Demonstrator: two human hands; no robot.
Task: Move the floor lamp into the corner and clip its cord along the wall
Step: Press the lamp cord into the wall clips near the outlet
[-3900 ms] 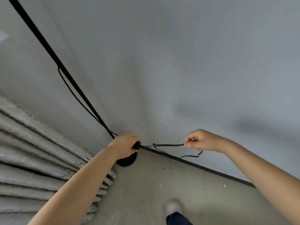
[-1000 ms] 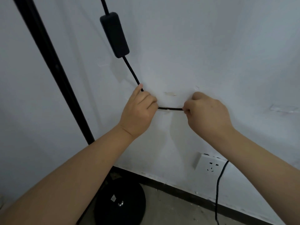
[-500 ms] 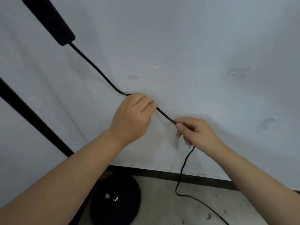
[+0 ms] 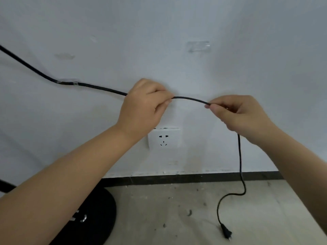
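The lamp's black cord (image 4: 99, 87) runs from the upper left through a clear clip (image 4: 68, 81) on the white wall. My left hand (image 4: 143, 106) pinches the cord right of that clip. My right hand (image 4: 237, 112) pinches it further right, with a short stretch held level between the two. Below my right hand the cord hangs to the floor and ends in a plug (image 4: 226, 231) lying loose. The lamp's round black base (image 4: 99, 216) stands at the lower left, partly hidden by my left forearm.
A second clear clip (image 4: 198, 46) sits on the wall at the upper right, with nothing in it. A white wall socket (image 4: 164, 138) is below my hands. A dark skirting strip (image 4: 177, 178) meets the grey, speckled floor (image 4: 177, 209).
Both hands have slid right along the cord, away from the first clip, which now holds the cord on its own. The view has shifted right, showing the socket and the plug.
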